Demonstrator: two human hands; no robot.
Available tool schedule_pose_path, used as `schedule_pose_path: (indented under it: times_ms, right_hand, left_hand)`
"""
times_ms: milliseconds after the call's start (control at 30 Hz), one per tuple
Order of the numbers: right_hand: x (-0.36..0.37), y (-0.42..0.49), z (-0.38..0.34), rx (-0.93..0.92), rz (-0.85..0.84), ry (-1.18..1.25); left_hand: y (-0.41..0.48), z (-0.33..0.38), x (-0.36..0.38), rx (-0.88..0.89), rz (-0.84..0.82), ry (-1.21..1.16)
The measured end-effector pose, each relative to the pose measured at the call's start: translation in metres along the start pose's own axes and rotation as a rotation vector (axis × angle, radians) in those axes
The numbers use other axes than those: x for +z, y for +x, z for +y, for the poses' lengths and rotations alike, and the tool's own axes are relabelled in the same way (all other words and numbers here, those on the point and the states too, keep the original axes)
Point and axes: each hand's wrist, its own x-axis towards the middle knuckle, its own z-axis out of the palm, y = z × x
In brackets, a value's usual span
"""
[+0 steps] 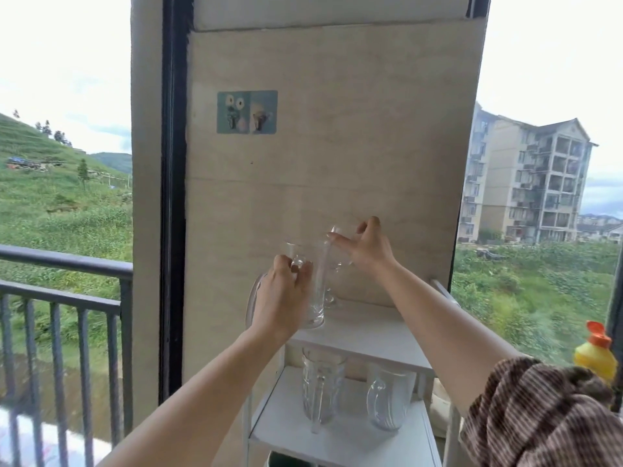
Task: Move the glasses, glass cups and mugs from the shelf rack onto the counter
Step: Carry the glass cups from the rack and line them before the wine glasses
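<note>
A white shelf rack (367, 335) stands against the beige wall panel. On its top shelf, my left hand (281, 298) is closed round the handle of a tall clear glass mug (312, 284). My right hand (365, 246) reaches over a stemmed glass (332, 264) behind the mug, fingers spread around its rim; whether they grip it is unclear. On the shelf below stand a tall ribbed glass cup (320, 389) on the left and a clear glass mug (387, 399) on the right. The counter is not in view.
A yellow bottle with an orange cap (595, 353) stands at the right edge. A black balcony railing (67, 264) runs on the left behind a dark window frame (173, 197). Two hooks on a sticker (246, 112) hang on the wall above.
</note>
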Motion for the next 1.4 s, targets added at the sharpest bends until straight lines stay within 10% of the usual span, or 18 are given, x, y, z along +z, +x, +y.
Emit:
schedule_pose_path:
  times_ms: [667, 1400]
  right_hand:
    - [-0.166, -0.121, -0.019, 0.0, 0.015, 0.143]
    - [-0.587, -0.547, 0.074, 0.481, 0.234, -0.184]
  left_hand:
    - [-0.054, 0.051, -0.03, -0.231, -0.114, -0.572]
    - [-0.502, 0.323, 0.131, -0.346, -0.986, -0.73]
